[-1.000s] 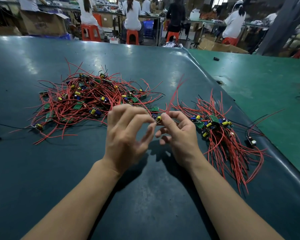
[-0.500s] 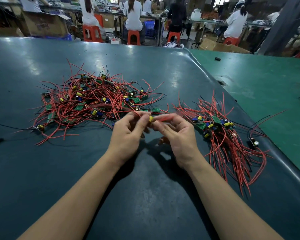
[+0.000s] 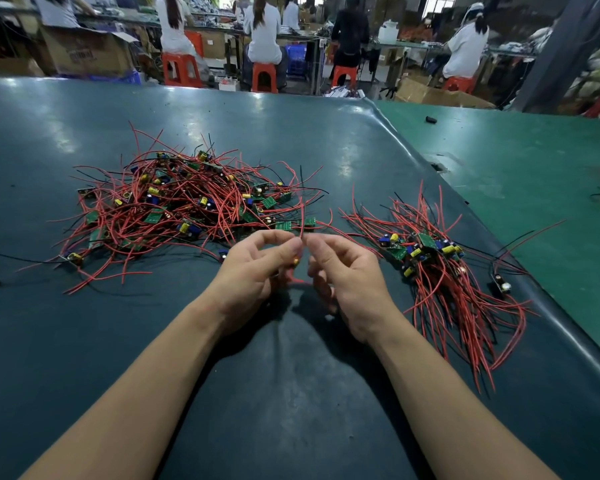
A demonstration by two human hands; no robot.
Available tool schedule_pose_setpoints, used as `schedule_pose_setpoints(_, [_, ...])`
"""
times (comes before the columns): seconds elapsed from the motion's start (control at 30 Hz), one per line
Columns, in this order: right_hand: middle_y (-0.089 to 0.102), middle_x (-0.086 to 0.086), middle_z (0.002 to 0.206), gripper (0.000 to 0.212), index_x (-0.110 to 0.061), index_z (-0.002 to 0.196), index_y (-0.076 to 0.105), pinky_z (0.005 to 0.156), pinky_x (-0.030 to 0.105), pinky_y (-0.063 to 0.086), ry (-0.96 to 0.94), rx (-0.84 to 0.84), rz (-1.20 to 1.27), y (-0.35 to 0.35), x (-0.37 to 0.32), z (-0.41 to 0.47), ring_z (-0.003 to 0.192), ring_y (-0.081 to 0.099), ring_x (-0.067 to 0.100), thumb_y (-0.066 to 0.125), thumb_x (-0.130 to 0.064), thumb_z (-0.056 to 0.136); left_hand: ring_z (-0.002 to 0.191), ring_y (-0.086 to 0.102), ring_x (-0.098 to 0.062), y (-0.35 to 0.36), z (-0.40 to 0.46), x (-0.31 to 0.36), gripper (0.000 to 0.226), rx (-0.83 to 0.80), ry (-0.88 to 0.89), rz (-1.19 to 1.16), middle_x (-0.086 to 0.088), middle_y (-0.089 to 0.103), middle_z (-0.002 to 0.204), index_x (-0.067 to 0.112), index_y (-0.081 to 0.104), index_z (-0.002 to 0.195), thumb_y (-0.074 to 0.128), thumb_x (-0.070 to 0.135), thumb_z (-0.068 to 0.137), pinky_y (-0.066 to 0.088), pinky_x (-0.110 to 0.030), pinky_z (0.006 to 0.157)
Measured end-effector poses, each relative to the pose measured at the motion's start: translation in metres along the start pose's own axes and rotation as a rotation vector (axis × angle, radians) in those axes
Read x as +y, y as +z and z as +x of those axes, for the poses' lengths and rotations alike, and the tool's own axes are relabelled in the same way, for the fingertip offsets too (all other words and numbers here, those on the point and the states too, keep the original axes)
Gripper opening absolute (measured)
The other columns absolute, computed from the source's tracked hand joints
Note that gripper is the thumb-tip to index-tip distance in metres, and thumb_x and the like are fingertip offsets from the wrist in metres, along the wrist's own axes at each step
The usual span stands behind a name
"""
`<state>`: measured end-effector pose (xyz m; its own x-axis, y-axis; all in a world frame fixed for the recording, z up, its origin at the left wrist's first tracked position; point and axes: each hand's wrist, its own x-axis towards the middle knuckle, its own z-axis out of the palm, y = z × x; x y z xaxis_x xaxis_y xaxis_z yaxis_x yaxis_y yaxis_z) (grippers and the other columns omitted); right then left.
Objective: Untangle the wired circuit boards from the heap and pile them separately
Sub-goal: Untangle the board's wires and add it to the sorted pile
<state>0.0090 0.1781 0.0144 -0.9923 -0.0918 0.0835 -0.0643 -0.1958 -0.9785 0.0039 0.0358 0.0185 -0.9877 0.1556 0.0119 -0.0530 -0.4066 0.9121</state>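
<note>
A small circuit board with a yellow part [image 3: 296, 261] sits between the curled fingers of the left hand [image 3: 253, 271] and right hand [image 3: 350, 275], mostly hidden by them. Its thin red wire [image 3: 302, 220] rises from the pinch; which fingertips actually touch it is unclear. Both forearms run off the bottom edge. Left of the grip, boards deep in the tangled red-wired heap [image 3: 187, 206] are buried.

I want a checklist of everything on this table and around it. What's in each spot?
Surface: dark green mat, shiny patches.
Job's things: tangled heap at left; sorted pile at right.
Clutter: small black piece on the far green table.
Hands: left hand and right hand both pinch one red wire.
Cables: red and black leads on the boards.
Surroundings: people on orange stools, cardboard boxes.
</note>
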Motion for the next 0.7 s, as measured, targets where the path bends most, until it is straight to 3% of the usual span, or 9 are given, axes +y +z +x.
schedule_pose_setpoints(0.1, [0.060,-0.002,0.057,0.006,-0.021,0.077,0.076,0.036,0.015,0.032,0.076,-0.027,0.053,-0.0024,-0.0009,0.0004,0.043,0.048,0.006,0.073,-0.026,0.077,0.060,0.055,-0.015,-0.0021,-0.0014,0.0007,0.021,-0.107,-0.030,-0.015,-0.008,0.062,0.073,0.008,0.051,0.095,0.063,0.014,0.079,0.048,-0.018,0.053])
schedule_pose_setpoints(0.2, [0.053,0.001,0.057,0.008,-0.022,0.070,0.074,0.037,0.015,0.030,0.122,-0.058,0.129,-0.0037,-0.0013,0.0009,0.042,0.042,0.007,0.075,-0.030,0.070,0.054,0.051,-0.011,-0.0040,-0.0036,0.0003,0.015,-0.200,-0.017,0.063,0.001,0.059,0.064,0.010,0.047,0.090,0.059,0.015,0.083,0.042,-0.018,0.051])
schedule_pose_setpoints(0.33, [0.056,0.001,0.059,0.024,-0.024,0.065,0.070,0.037,0.015,0.028,0.109,-0.019,0.142,-0.0043,-0.0001,0.0019,0.044,0.046,0.009,0.068,-0.015,0.087,0.049,0.050,-0.007,-0.0007,-0.0042,0.0004,0.020,-0.191,-0.017,0.134,-0.002,0.057,0.064,0.008,0.050,0.091,0.062,0.019,0.079,0.040,-0.012,0.046])
schedule_pose_setpoints(0.43, [0.057,0.002,0.061,0.023,-0.021,0.067,0.069,0.040,0.017,0.027,0.080,0.011,0.136,-0.0049,-0.0008,0.0027,0.044,0.045,0.008,0.068,-0.013,0.088,0.051,0.042,-0.011,0.0002,-0.0053,0.0006,0.025,-0.197,0.005,0.319,-0.003,0.051,0.062,0.005,0.058,0.090,0.063,0.028,0.082,0.034,-0.015,0.046])
schedule_pose_setpoints(0.53, [0.043,-0.005,0.048,0.014,-0.014,0.075,0.064,0.036,0.015,0.023,0.060,0.048,0.101,-0.0060,0.0001,0.0035,0.037,0.031,0.006,0.069,-0.011,0.087,0.044,0.038,-0.009,-0.0007,-0.0041,0.0012,0.019,-0.223,-0.008,0.355,0.001,0.043,0.054,0.010,0.058,0.077,0.060,0.023,0.090,0.027,-0.016,0.042])
schedule_pose_setpoints(0.63, [0.040,-0.008,0.044,0.013,-0.013,0.076,0.063,0.036,0.015,0.023,0.054,0.085,0.116,-0.0054,0.0010,0.0047,0.035,0.029,0.005,0.070,-0.008,0.086,0.042,0.036,-0.013,-0.0026,-0.0002,0.0052,0.019,-0.223,-0.031,0.353,-0.005,0.041,0.054,0.016,0.060,0.063,0.068,0.019,0.081,0.024,-0.021,0.042])
schedule_pose_setpoints(0.7, [0.037,-0.007,0.043,0.018,-0.013,0.073,0.060,0.036,0.014,0.022,0.050,0.148,0.177,-0.0064,0.0008,0.0086,0.034,0.028,0.005,0.069,-0.005,0.086,0.038,0.034,-0.011,-0.0037,0.0001,0.0060,0.016,-0.243,-0.050,0.335,-0.004,0.042,0.052,0.017,0.059,0.058,0.060,0.017,0.074,0.023,-0.019,0.038])
